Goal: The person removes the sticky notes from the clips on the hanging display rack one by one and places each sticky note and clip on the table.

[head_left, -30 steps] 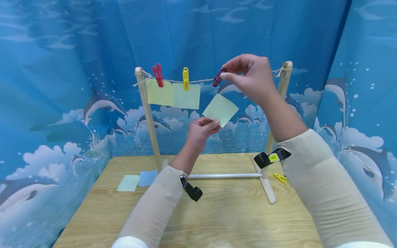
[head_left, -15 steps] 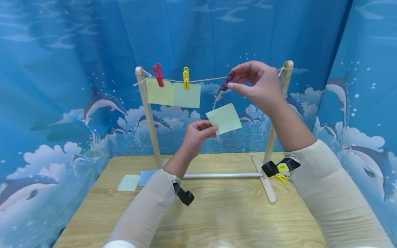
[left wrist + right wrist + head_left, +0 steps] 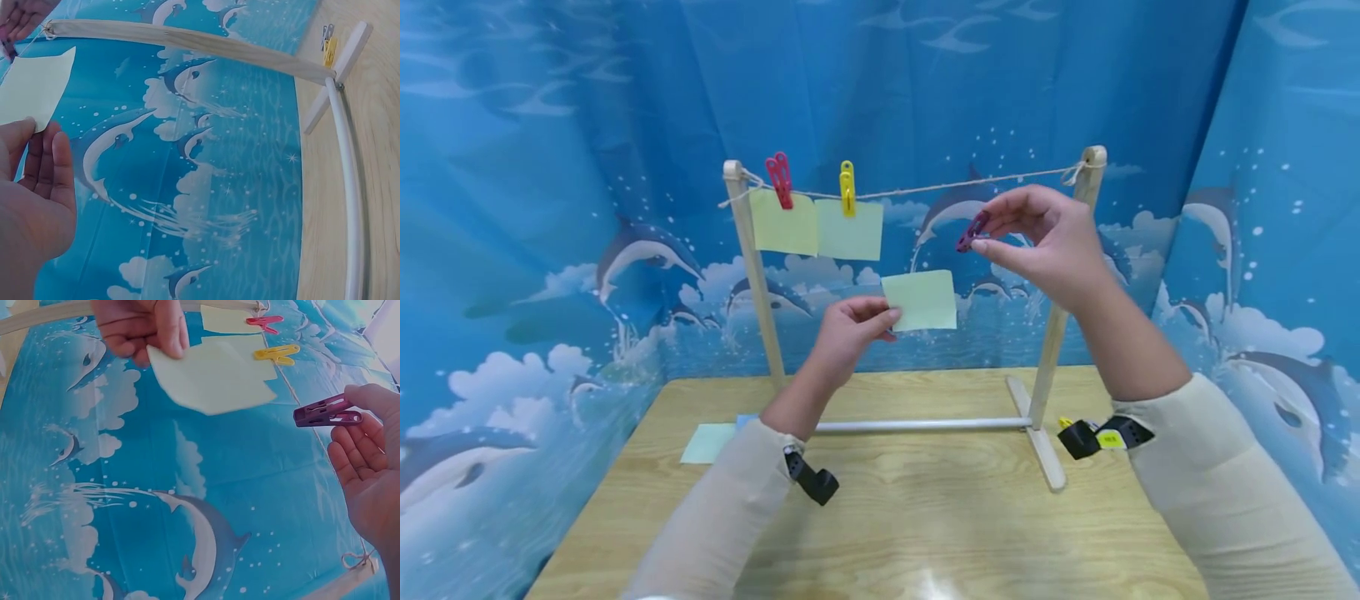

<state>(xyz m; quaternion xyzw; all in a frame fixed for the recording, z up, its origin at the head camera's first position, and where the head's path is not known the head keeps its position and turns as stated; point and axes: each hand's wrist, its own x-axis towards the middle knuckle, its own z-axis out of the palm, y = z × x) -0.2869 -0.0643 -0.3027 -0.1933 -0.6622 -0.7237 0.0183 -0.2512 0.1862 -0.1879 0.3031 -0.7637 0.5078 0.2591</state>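
Both hands are raised in front of the cord, each pinching something. Left hand (image 3: 850,329) grips a pale green square paper note (image 3: 925,302) by its edge, between thumb and fingers. Right hand (image 3: 1048,237) pinches a dark purple plastic clothespin (image 3: 973,232) by its handle end, apart from the note. In the head view, both items appear below the thin twine cord (image 3: 970,182) strung between two wooden posts (image 3: 1052,350). On the cord, a red plastic clothespin (image 3: 779,179) holds a yellow paper square (image 3: 785,225); just beside it, a yellow plastic clothespin (image 3: 847,190) holds a light green paper square (image 3: 850,233). Another pale green sheet (image 3: 703,444) lies on the wood-grain desk (image 3: 925,517), near a partly hidden blue sheet (image 3: 746,419).
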